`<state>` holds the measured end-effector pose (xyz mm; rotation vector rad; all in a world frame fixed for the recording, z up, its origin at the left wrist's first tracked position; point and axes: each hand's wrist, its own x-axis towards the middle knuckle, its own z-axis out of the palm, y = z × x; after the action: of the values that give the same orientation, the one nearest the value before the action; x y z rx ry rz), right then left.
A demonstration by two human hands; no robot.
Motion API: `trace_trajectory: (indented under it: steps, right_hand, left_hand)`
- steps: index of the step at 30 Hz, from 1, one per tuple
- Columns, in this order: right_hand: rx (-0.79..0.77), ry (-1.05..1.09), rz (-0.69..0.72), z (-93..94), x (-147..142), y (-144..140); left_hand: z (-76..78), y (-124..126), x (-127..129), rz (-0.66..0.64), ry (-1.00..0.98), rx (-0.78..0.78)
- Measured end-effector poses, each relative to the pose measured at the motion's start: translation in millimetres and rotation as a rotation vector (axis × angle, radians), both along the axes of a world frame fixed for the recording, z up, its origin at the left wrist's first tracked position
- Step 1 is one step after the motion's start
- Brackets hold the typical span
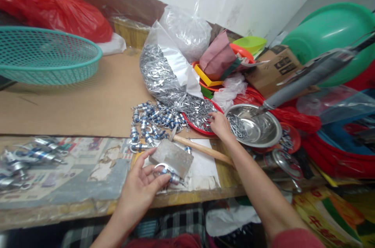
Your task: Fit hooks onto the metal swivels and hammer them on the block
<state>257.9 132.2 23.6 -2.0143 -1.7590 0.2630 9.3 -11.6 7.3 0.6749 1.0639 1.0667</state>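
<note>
The left hand sat at the near edge of the worktop, fingers curled narrow round a small silver swivel clip w/ a blue barrel, pinching it against the grey stone block. The right hand was stretched fwd, fingertips down in the red shallow plastic tray of small silver metal parts; fingers looked bunched as if picking, but whether anything was betw. them could not be told.

To do this bit well, I'd judge: keep the clip steady on the block w/ the left thumb & forefinger so its open end faces up, and take only one small part from the tray, not a clump. The wooden-handled hammer lay just behind the block, handle touching the right forearm, easy to knock.

A pile of finished blue-and-silver clips lay just beyond the block, well clear of the clear plastic bag of silver parts. The round stainless steel bowl stood just right of the right hand, a teal plastic mesh basket far left.
</note>
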Motion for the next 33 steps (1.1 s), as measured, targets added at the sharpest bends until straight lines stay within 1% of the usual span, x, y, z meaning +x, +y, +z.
trace_trajectory:
  steps: [2, 4, 6, 7, 8, 9, 11, 14, 17, 20, 23, 25, 27, 29, 33]
  right_hand:
    - [0.002, 0.111, 0.041, 6.3, -6, -13]
    - [-0.024, 0.224, 0.121, 11.3, -20, -35]
    - [-0.049, 0.351, 0.255, 14.5, -39, -62]
    - [-0.051, 0.411, 0.344, 15.4, -48, -76]
    - [-0.034, 0.422, 0.426, 15.7, -57, -89]
    - [0.001, 0.4, 0.512, 15.6, -64, -100]
    - [0.108, 0.258, 0.66, 13.8, -76, -115]
    - [0.228, 0.086, 0.804, 8.8, -86, -122]
    - [0.269, 0.032, 0.843, 4.9, -91, -119]
    - [0.286, 0.051, 0.834, 5.4, -94, -116]
    - [0.195, -0.001, 0.82, 10.7, -93, -118]
    - [0.126, -0.102, 0.815, 15.1, -92, -122]
    - [0.093, -0.194, 0.802, 18.2, -92, -125]
    - [0.106, -0.24, 0.798, 18.9, -93, -128]
    - [0.194, -0.303, 0.811, 16.0, -97, -132]
  left_hand:
    - [-1.8, 1, 0, 0.018, -0.008, 0.008]
    - [-2.8, 1, 1, 0.038, -0.02, 0.018]
    - [-3.6, 1, 1, 0.043, -0.029, 0.022]
    - [-4.1, 1, 1, 0.037, -0.033, 0.023]
    - [-4.5, 2, 0, 0.027, -0.036, 0.024]
    - [-5.0, 2, 0, 0.015, -0.037, 0.023]
    - [-5.6, 2, -1, -0.003, -0.039, 0.022]
    - [-5.8, 1, -2, -0.009, -0.046, 0.025]
    - [-5.3, 0, -2, -0.005, -0.051, 0.029]
    - [-4.1, 1, -2, 0.005, -0.056, 0.022]
    - [-2.4, 2, -1, 0.012, -0.064, 0.011]
    - [-1.5, 2, -1, 0.012, -0.067, 0.008]
    - [-1.1, 2, 0, 0.012, -0.065, 0.006]
    - [-1.2, 2, 0, 0.011, -0.063, 0.006]
    - [-2.7, 2, 0, 0.013, -0.069, 0.01]
